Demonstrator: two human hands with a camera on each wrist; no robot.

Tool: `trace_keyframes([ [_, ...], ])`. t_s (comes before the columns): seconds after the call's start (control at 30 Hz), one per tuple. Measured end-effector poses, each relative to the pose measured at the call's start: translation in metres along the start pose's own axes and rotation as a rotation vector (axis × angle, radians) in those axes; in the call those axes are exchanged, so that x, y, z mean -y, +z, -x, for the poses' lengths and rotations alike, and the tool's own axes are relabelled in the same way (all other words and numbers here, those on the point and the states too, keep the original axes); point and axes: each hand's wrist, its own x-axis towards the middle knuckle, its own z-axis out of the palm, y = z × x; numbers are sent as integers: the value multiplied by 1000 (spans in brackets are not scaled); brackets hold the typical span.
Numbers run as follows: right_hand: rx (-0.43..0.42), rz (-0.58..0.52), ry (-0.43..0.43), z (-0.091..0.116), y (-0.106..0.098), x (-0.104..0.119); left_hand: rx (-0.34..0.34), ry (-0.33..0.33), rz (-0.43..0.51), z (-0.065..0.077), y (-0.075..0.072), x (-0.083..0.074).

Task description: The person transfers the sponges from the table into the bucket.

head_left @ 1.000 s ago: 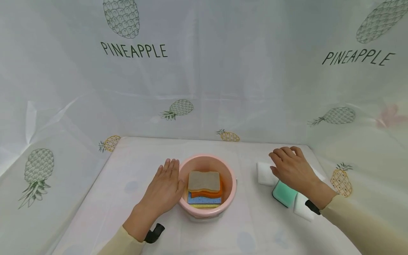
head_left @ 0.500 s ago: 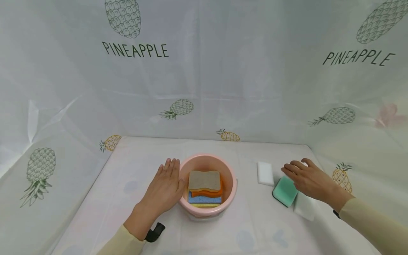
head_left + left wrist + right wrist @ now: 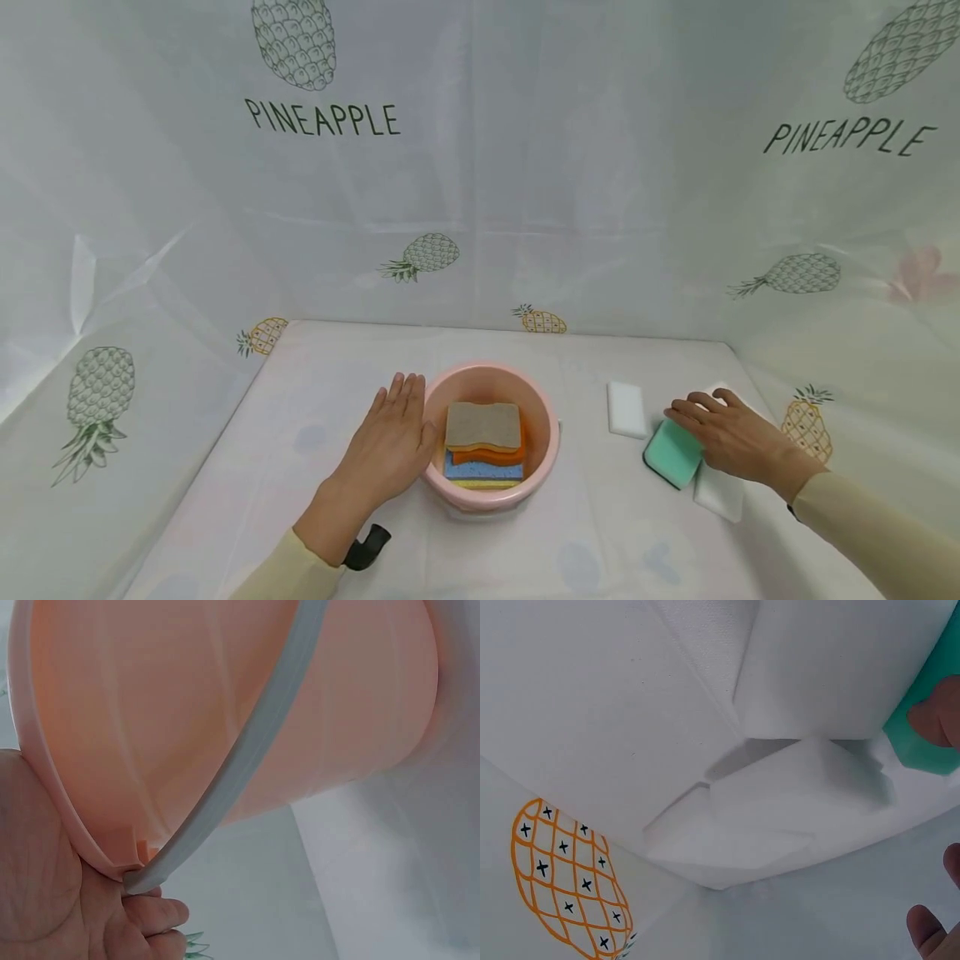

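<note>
In the head view my left hand (image 3: 386,446) lies with straight fingers against the left side of a pink bucket (image 3: 551,433). The left wrist view shows that hand (image 3: 75,892) at the bucket's rim, by the end of its grey handle (image 3: 247,750). Inside the bucket are stacked sponges: a beige one (image 3: 482,425) on top, then orange, blue and yellow edges. My right hand (image 3: 738,437) is over a green sponge (image 3: 672,454) with a dark underside. In the right wrist view one digit overlaps this green sponge (image 3: 915,754), while two fingertips stand apart from it.
White sponges lie around the green one: one to its left (image 3: 626,409), one in front (image 3: 718,492), and more behind the right hand, seen as white blocks (image 3: 802,787) in the right wrist view. Pineapple-printed sheeting (image 3: 525,167) surrounds the white-covered table (image 3: 337,358).
My right hand has moved right and lower, from above the back white sponges to the green sponge, which stays in place. The left hand stays at the bucket.
</note>
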Motion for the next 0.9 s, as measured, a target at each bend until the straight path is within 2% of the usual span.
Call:
trace_keyframes([
  [0.57, 55, -45, 55, -7, 9, 0, 4, 6, -12, 0, 3, 2],
  [0.9, -12, -119, 158, -8, 12, 1, -16, 8, 0, 0, 3, 1],
])
